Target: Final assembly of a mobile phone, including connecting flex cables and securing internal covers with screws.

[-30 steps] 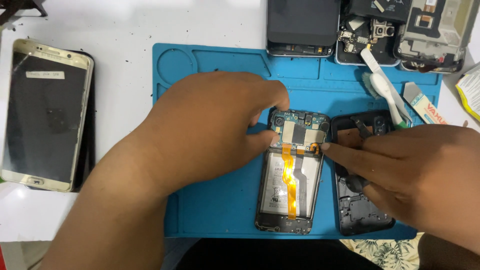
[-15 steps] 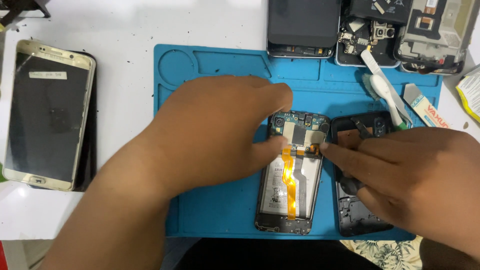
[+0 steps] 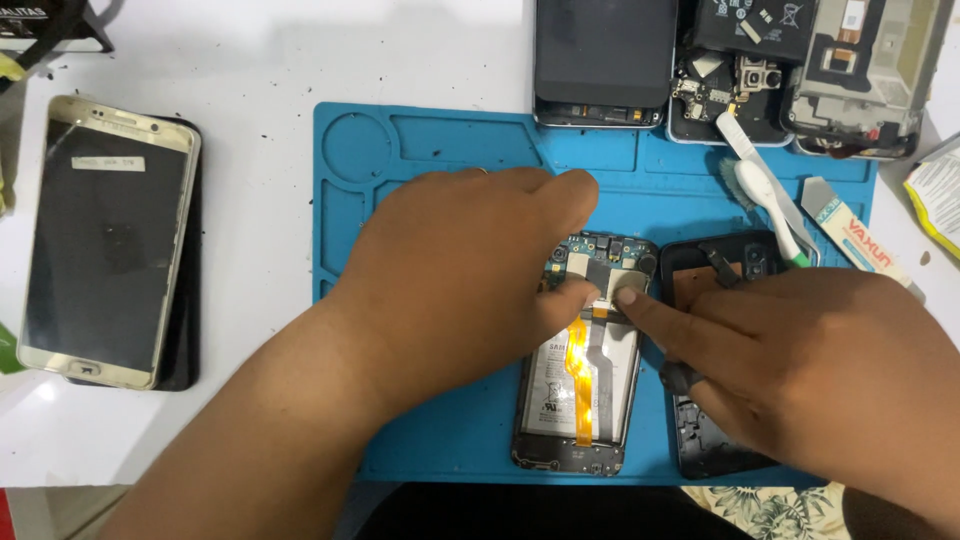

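An opened phone [image 3: 578, 400] lies face down in the lower middle of the frame on a blue work mat [image 3: 440, 160], its back removed so that the battery, an orange flex cable [image 3: 580, 375] running down its middle, and the circuit board at its upper end all show. The left hand [image 3: 460, 270] comes in from the lower left and lies across the phone's upper left part, its thumb pressed down on the board near the top of the cable and its other fingers held close together over the phone's top edge. The right hand [image 3: 810, 370] comes in from the lower right, its forefinger stretched out with the tip pressing on the same spot, touching the left thumb; its remaining fingers are curled, and whether they hold anything cannot be told. Under the right hand, just beside the phone, lies a black back cover [image 3: 705, 270]. A gold phone [image 3: 105, 240] rests on the white desk [image 3: 260, 60] at the left, well apart. Other dismantled phones [image 3: 700, 60] line the upper right edge of the frame, with a white brush [image 3: 775, 200] beneath them.
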